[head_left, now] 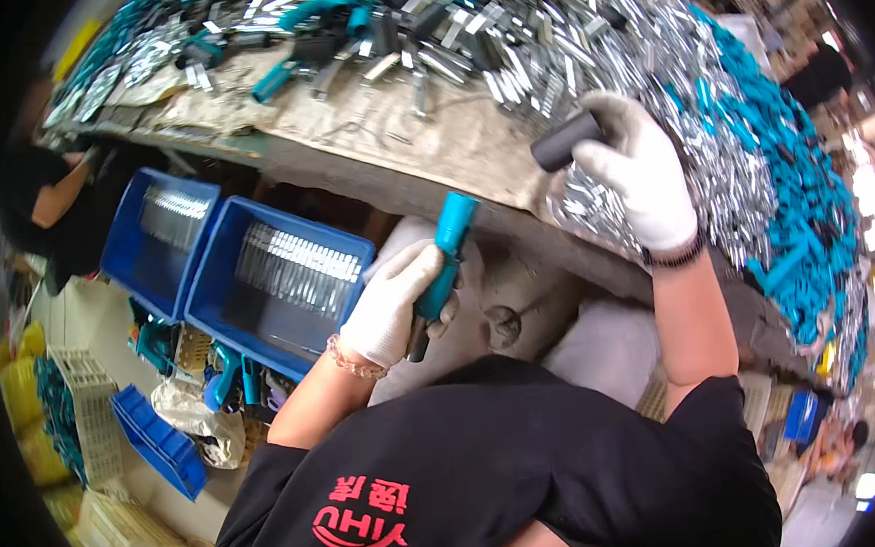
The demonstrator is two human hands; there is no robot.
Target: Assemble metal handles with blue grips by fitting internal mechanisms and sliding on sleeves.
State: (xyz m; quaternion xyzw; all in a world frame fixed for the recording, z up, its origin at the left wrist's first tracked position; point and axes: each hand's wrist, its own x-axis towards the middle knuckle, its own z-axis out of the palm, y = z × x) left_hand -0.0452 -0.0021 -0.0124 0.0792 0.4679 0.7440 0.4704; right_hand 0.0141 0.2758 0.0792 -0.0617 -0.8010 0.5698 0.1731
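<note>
My left hand [389, 302], in a white glove, is closed around a teal plastic handle-shaped piece [456, 220]. The piece stands tilted with its upper end poking out above my fingers. A small dark end shows below that hand, but I cannot make out whether it belongs to the same piece. Over the bench's front edge, my gloved right hand [642, 176] grips a short black tube [565, 142] between thumb and fingers. The tube points left, toward the teal piece, and the two are apart. Just beneath my right hand lies a heap of small shiny metal pieces [594, 204].
A cloth-covered bench [349, 138] carries heaped metal pieces [728, 191], teal pieces [807, 251] and black ones. Left of me, a large blue bin [270, 322] holds rows of metal strips, beside a smaller blue bin [146, 261]. Another person [42, 202] stands at far left.
</note>
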